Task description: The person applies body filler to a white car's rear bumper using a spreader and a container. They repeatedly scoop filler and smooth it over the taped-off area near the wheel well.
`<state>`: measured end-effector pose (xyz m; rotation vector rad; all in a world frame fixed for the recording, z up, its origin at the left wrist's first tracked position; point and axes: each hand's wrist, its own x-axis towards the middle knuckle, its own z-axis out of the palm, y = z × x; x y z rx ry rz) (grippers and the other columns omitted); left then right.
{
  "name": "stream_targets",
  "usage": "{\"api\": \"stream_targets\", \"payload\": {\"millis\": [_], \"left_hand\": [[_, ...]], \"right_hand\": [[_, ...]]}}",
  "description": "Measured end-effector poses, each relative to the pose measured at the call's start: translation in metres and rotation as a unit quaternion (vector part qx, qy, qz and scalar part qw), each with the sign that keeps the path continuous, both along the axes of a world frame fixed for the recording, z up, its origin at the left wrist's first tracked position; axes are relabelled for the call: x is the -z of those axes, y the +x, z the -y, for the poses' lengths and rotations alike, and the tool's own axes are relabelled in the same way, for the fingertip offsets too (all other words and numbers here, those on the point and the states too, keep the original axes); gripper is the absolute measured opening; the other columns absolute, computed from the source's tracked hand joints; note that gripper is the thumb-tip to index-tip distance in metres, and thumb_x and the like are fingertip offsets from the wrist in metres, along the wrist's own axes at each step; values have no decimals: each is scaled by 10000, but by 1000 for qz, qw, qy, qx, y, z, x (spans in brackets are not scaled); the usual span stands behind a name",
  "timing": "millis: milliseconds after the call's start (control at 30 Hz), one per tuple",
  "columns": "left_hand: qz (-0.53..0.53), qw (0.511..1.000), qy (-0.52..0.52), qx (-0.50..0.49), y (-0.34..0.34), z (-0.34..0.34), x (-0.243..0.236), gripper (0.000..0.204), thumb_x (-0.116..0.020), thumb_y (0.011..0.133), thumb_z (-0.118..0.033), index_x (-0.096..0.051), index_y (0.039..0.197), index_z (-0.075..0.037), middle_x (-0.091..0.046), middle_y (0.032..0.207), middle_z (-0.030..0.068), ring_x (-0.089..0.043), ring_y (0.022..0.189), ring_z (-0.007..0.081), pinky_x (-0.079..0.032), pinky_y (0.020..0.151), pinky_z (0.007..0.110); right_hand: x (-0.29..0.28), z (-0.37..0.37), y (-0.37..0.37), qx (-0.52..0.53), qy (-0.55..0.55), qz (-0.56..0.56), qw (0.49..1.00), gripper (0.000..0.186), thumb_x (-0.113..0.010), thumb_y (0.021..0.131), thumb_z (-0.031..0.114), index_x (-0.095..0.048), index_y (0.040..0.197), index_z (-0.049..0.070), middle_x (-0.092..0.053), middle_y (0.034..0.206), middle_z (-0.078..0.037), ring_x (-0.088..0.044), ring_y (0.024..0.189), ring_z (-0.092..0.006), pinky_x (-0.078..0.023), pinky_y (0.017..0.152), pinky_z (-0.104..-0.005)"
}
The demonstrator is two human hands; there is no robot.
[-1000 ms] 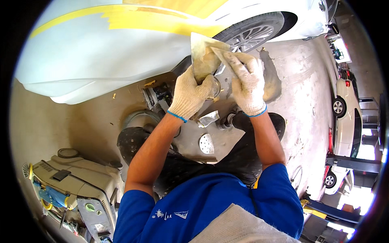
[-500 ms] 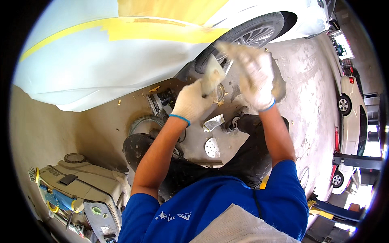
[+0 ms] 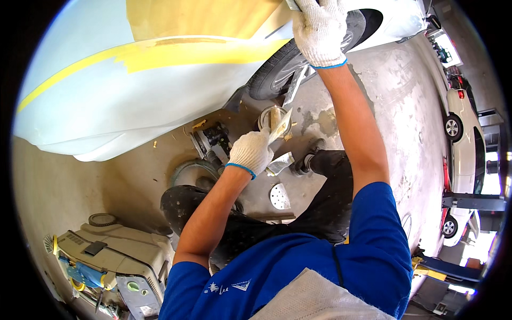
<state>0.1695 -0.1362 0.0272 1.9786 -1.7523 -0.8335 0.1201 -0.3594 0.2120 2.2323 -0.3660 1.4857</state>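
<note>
My gloved left hand (image 3: 249, 153) grips a pale, stained spreader plate (image 3: 280, 124), held edge-on low in front of a round open tin (image 3: 264, 118) on the floor. My gloved right hand (image 3: 320, 33) is raised to the white car panel (image 3: 101, 85) above the wheel (image 3: 277, 69), its fingers on a thin flat spreader (image 3: 293, 4) that is cut off by the top edge. Yellow filler and tape (image 3: 192, 52) cover part of the panel. Whether the spreader touches the panel I cannot tell.
A sander with hose (image 3: 210, 141), a perforated pad (image 3: 279, 196) and a crumpled silver tube (image 3: 278, 163) lie on the floor between my legs. A beige wheeled machine (image 3: 112, 253) sits at lower left. A white car (image 3: 461, 138) and lift posts (image 3: 472, 201) are at right.
My hands have separated: the right, with its spreader, has risen from beside the left's plate to the panel. The left has lowered slightly and turned its plate edge-on.
</note>
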Motion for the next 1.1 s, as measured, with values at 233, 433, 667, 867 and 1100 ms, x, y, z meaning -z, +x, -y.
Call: {"api": "stream_targets", "payload": {"millis": [233,433,667,867,1100], "left_hand": [[6,1000,4,30,-6,-10,-1,307,-684,870,-179,-648,1133,-25,-741,884,241,-734,876,450,-589,812,564],[-19,999,7,45,-14,-18,-11,317,-699,867,-186,-671,1136,-20,-741,905,250,-734,889,454,-593,819,555],[10,996,37,81,-16,-21,8,275,-704,873,-202,-682,1073,-14,-747,940,256,-738,905,454,-591,821,549],[22,995,46,91,-17,-18,16,263,-681,875,-180,-685,1078,-13,-749,952,262,-740,930,454,-591,833,551],[23,995,49,81,-16,-14,15,284,-667,858,-151,-694,1102,-7,-753,970,265,-743,933,457,-594,848,552]], "right_hand": [[-7,7,-3,-2,-8,9,1000,644,-682,735,-12,-733,1347,183,-662,1215,-65,-594,1115,-305,-480,992,-465],[17,-9,7,-12,-31,0,999,650,-687,725,12,-731,1346,198,-651,1212,-51,-588,1114,-302,-474,988,-469],[98,-24,24,-3,-30,-18,999,644,-714,717,82,-724,1343,231,-604,1217,-10,-556,1121,-285,-444,1000,-480],[140,-65,35,-19,55,-43,997,739,-705,685,-29,-719,1390,191,-618,1271,-55,-549,1189,-304,-432,1043,-487],[85,-65,2,-38,70,-20,997,700,-669,763,-89,-707,1404,190,-679,1211,-64,-624,1089,-283,-509,953,-422]]}}
